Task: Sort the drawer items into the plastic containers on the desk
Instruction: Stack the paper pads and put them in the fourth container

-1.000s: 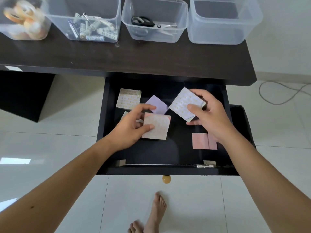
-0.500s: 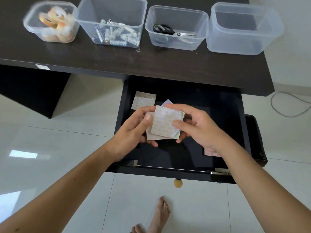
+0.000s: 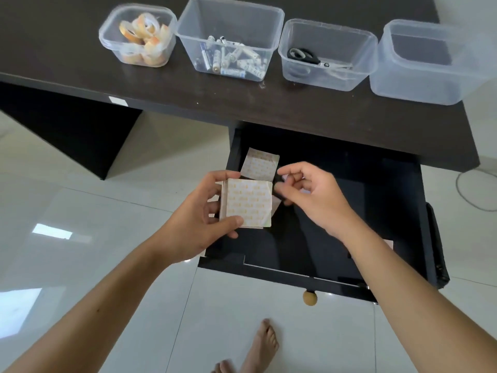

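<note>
My left hand (image 3: 200, 219) grips a small stack of patterned note pads (image 3: 248, 201) over the left side of the open black drawer (image 3: 349, 200). My right hand (image 3: 312, 196) hovers just right of the stack with its fingers loosely curled and nothing in them. Another patterned pad (image 3: 261, 164) lies at the drawer's back left. A pink pad (image 3: 388, 243) peeks out behind my right forearm. Four clear containers stand on the desk: tape rolls (image 3: 138, 36), batteries (image 3: 230, 39), scissors (image 3: 326, 55), and an empty one (image 3: 427, 63).
The dark desk top (image 3: 295, 109) overhangs the back of the drawer. A round wooden knob (image 3: 309, 298) sticks out of the drawer front. A grey cable (image 3: 468, 192) lies on the white tiled floor at right. Bare feet (image 3: 258, 348) stand below the drawer.
My right hand has let go of the pad it laid on the stack and drawn slightly right. My left hand now holds both pads alone. The view has tilted up toward the desk.
</note>
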Demonstrator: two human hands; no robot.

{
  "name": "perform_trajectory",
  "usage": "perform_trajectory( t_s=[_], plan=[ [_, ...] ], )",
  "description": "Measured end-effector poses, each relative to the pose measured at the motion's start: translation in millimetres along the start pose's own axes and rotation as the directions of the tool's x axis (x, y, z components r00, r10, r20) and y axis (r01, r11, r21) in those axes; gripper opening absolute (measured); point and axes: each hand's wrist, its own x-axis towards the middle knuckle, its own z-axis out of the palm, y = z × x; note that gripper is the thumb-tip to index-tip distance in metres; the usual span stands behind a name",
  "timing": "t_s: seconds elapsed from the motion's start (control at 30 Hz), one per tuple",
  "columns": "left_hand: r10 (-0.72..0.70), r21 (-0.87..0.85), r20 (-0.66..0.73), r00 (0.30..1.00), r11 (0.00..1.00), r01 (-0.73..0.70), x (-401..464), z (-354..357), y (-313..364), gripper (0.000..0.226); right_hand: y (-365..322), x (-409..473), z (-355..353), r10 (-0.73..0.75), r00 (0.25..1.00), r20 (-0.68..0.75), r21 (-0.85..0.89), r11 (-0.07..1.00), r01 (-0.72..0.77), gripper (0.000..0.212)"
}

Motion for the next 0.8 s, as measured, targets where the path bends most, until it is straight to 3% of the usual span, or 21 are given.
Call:
perform_trajectory(
  t_s=[0.17,0.37,0.43,0.63,0.8],
  plan=[
    [-0.003,-0.019,-0.016,1.000,1.000,0.003,-13,-7,-9,0.072,19,36,12,-0.016,0.989,-0.145,-0.172,0.985,-0.010,0.033],
    [-0.015,-0.033,0.020,1.000,0.999,0.016,-13,-11,-18,0.073,36,66,29,0.063,0.989,-0.133,-0.429,0.896,-0.115,0.085],
    [-0.022,-0.060,0.026,0.999,0.998,0.024,-11,-12,-20,0.072,37,71,31,0.103,0.989,-0.105,-0.495,0.857,-0.142,0.092],
    [-0.021,-0.069,0.034,0.999,0.997,0.023,-12,-12,-21,0.071,27,69,32,0.098,0.986,-0.134,-0.483,0.862,-0.151,0.073],
    [-0.027,-0.075,0.030,0.999,0.997,0.029,-12,-11,-19,0.070,19,56,30,0.067,0.987,-0.149,-0.297,0.949,-0.109,0.050]
  ],
)
